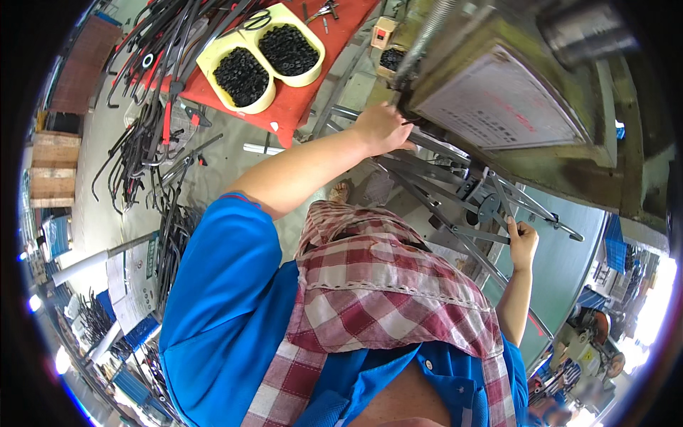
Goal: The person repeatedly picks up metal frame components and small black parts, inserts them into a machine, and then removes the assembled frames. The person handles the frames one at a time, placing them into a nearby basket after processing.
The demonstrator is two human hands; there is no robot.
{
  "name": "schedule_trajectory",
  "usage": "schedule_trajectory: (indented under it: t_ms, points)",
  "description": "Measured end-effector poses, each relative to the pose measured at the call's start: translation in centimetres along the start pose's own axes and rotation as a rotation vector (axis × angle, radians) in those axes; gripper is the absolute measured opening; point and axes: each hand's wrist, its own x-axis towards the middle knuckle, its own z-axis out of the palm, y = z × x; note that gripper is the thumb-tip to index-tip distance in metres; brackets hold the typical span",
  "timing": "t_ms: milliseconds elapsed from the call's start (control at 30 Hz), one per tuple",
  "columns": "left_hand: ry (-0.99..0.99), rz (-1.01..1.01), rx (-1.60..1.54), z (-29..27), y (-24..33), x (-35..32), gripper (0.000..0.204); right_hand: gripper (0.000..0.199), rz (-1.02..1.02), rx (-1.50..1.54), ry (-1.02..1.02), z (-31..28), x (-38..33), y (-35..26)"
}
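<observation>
A folding metal frame [434, 169] of flat bars and tubes, with a round dark joint at its middle, stretches below the green machine [605, 146]. My right hand [523, 243] is closed on a flat bar of this frame, thumb along it. My left hand [384, 130] reaches forward to the machine's lower left corner, beside the frame's far end. Its fingers are curled together; what lies inside them is hidden by the hand itself.
A red-covered table [293, 107] at the far left carries a yellow two-part tub [265, 99] of small black parts, with scissors [257, 20] behind. Many bent black rods [153, 121] hang off its left side. A coil spring [432, 32] slants beside the machine.
</observation>
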Motion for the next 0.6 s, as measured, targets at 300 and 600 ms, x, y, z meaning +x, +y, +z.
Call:
schedule_trajectory:
  t_ms: [300, 600]
  points:
    - [-0.299, -0.090, -0.091, -2.0, 0.7, -0.1, 0.061, 0.057, -0.053, -0.114, -0.073, -1.4, 1.3, 0.0]
    - [-0.370, -0.156, -0.355, -3.7, 0.8, 0.7, 0.053, 0.058, 0.013, -0.091, -0.107, -1.1, 1.0, -0.3]
